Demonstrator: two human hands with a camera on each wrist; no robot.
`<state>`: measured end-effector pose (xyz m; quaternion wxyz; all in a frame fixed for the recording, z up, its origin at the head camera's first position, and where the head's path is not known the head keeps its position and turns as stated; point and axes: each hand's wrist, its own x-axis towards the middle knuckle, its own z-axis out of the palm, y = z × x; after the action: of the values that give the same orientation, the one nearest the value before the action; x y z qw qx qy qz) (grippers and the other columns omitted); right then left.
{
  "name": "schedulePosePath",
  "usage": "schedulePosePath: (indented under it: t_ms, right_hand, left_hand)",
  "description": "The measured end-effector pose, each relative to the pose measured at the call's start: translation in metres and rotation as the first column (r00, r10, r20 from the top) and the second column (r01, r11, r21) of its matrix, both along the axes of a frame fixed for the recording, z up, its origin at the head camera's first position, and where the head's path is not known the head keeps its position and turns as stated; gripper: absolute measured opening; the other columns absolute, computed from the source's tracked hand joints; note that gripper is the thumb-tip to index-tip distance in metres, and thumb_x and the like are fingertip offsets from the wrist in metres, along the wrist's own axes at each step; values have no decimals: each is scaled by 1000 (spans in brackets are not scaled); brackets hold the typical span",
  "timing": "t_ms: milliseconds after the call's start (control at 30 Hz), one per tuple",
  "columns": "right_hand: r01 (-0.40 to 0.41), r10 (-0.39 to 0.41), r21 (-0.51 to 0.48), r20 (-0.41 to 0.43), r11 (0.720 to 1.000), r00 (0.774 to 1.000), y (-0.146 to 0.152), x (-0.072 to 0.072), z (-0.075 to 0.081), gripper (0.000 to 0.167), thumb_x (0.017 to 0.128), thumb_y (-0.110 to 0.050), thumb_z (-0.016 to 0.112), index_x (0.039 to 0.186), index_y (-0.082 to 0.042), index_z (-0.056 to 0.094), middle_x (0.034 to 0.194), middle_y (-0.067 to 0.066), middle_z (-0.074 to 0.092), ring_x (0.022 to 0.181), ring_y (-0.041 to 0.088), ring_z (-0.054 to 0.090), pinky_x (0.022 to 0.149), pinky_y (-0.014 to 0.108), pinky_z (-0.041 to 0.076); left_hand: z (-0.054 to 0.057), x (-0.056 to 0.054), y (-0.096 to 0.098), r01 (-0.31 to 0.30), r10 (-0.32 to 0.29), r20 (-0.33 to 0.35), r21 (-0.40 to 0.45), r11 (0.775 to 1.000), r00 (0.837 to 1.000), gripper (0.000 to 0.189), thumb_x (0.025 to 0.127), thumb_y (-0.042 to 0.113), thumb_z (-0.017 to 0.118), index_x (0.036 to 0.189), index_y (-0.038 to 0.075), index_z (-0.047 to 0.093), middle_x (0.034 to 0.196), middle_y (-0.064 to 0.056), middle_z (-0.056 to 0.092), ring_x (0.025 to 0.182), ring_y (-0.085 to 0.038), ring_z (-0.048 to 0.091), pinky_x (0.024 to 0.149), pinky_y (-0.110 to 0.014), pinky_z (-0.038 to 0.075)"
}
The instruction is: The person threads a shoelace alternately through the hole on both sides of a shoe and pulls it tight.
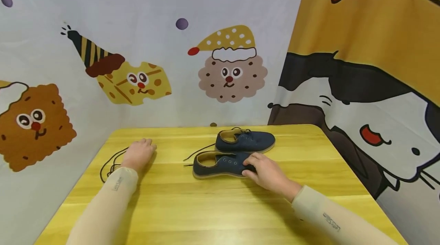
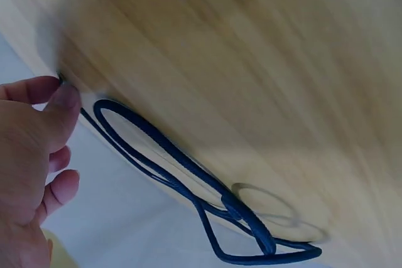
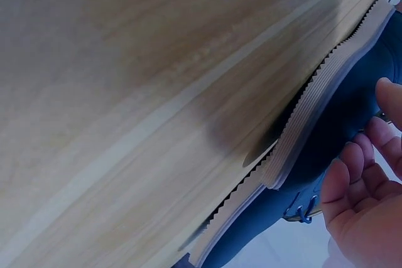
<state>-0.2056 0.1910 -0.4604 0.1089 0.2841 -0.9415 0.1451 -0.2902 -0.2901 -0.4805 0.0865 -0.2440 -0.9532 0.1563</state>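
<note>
- near shoe (image 1: 209, 168) is my landmark here; it's dark blue with a light sole, sitting upright on the yellow wood-grain desk (image 1: 206, 207), heel to the left, toe to the right
- right hand (image 1: 266, 172) is at the front part of that near shoe, thumb on the near side and fingers bent over the top, so it's gripping it there
- left hand (image 1: 137, 154) is well off to the left of the near shoe; thumb and index finger pinch the tip of a dark loose lace (image 2: 163, 145) (the left wrist view shows this best)
- the rest of that lace lies in long loops on the desk, also left of the near shoe, further out than the fingertips
- far shoe (image 1: 258, 140) sits just behind the near shoe, same dark blue, toe pointing the same way; can't tell if the two actually touch
- trailing lace (image 1: 203, 150) runs out leftward from the far shoe, its end landing behind and left of the near shoe's heel
- pale sleeves (image 1: 110, 203) cover both forearms; beyond the near shoe hangs a white backdrop (image 1: 230, 8) with cartoon snacks in hats (the cheese one is smiling)
</note>
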Motion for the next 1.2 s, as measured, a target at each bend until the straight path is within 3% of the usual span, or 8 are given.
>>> schedulePosePath:
  t_ms: [233, 367, 600, 700, 800, 867, 1000, 1200]
  right_hand:
    - [-15, 15, -52, -5, 999, 1000, 1, -2, -3, 25, 87, -37, 74, 106, -22, 69, 102, -7, 59, 91, 11, 58, 77, 36, 50]
    - [-21, 21, -62, 6, 998, 1000, 2, -4, 0, 25, 87, -37, 74, 107, -21, 69, 102, -7, 59, 90, 11, 58, 76, 36, 51]
    - [-10, 18, -121, 64, 993, 998, 0, -5, 7, 27, 89, -34, 72, 113, -21, 69, 104, -6, 61, 79, 7, 56, 67, 30, 49]
    - [-31, 53, -182, 121, 983, 991, -6, -5, 10, 29, 91, -32, 70, 117, -20, 69, 103, -6, 61, 73, 6, 52, 63, 28, 47]
    - [-24, 66, -231, 177, 973, 982, -11, -7, 12, 29, 92, -31, 69, 119, -20, 69, 101, -8, 60, 68, 6, 49, 60, 26, 44]
    - [-5, 60, -252, 211, 968, 976, -13, -9, 12, 29, 91, -29, 70, 119, -19, 70, 98, -9, 60, 67, 7, 48, 59, 26, 44]
    - [30, 49, -292, 262, 956, 964, -17, -11, 12, 25, 90, -25, 72, 114, -17, 71, 94, -8, 61, 68, 9, 50, 60, 27, 45]
    - [42, 71, -348, 308, 937, 949, -18, -10, 14, 18, 91, -19, 71, 109, -16, 72, 91, -9, 64, 71, 11, 54, 63, 27, 48]
  left_hand:
    - [-2, 9, -3, -38, 29, 64, 145, 989, 997, 13, 92, -8, 55, 102, -1, 59, 94, -16, 58, 90, -36, 57, 75, -49, 50]
    - [4, 25, 9, -110, 54, 141, 427, 898, 988, 9, 100, 2, 49, 109, 1, 52, 90, -11, 62, 83, -29, 61, 71, -45, 51]
    - [35, 80, 74, -261, 60, 283, 758, 598, 957, 12, 91, 16, 70, 99, 8, 72, 83, -2, 69, 67, -15, 60, 57, -31, 50]
    - [43, 107, 113, -414, -9, 457, 814, 407, 890, 9, 91, 20, 71, 92, 11, 73, 79, -2, 69, 63, -17, 59, 52, -31, 49]
    - [45, 125, 155, -549, -178, 585, 807, 216, 791, 18, 92, 23, 69, 97, 6, 71, 86, -10, 71, 64, -24, 64, 48, -30, 49]
    - [42, 131, 182, -616, -295, 620, 779, 118, 727, 26, 93, 26, 68, 99, 1, 70, 90, -13, 71, 64, -26, 66, 45, -29, 49]
    - [36, 133, 226, -702, -431, 631, 712, -6, 645, 34, 94, 29, 65, 102, -4, 68, 96, -15, 71, 59, -21, 66, 41, -25, 46]
    - [27, 130, 261, -752, -516, 596, 641, -158, 616, 30, 98, 14, 60, 113, -12, 59, 102, -22, 68, 65, -22, 69, 54, -31, 55]
